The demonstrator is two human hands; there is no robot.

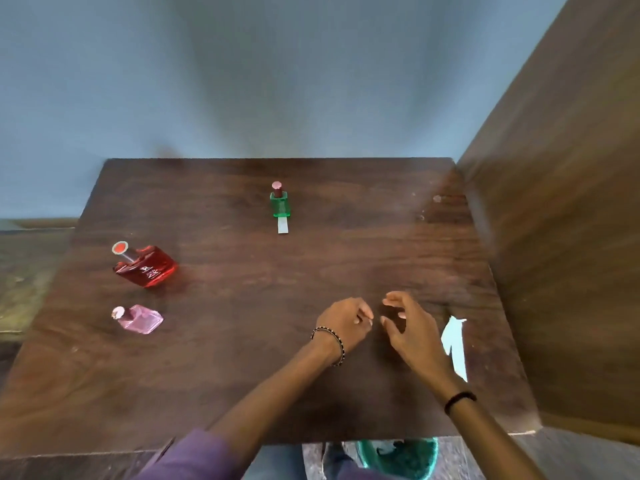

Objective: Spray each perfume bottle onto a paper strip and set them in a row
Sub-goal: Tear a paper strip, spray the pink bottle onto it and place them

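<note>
A green perfume bottle [280, 203] with a dark red cap stands at the back middle of the wooden table [242, 358], with one paper strip [283, 225] lying just in front of it. At the left stands a large red bottle [147, 266]. A small pink bottle [140, 318] stands nearer to me, below the red one. A few pale paper strips [456, 344] lie at the right. My left hand [346, 323] and my right hand [407, 323] hover close together near the table's middle right, fingers loosely curled, holding nothing that I can see.
A wooden panel [561, 220] rises along the table's right side. A grey-blue wall [277, 81] stands behind the table. Below the front edge a green bin [401, 457] sits on the floor.
</note>
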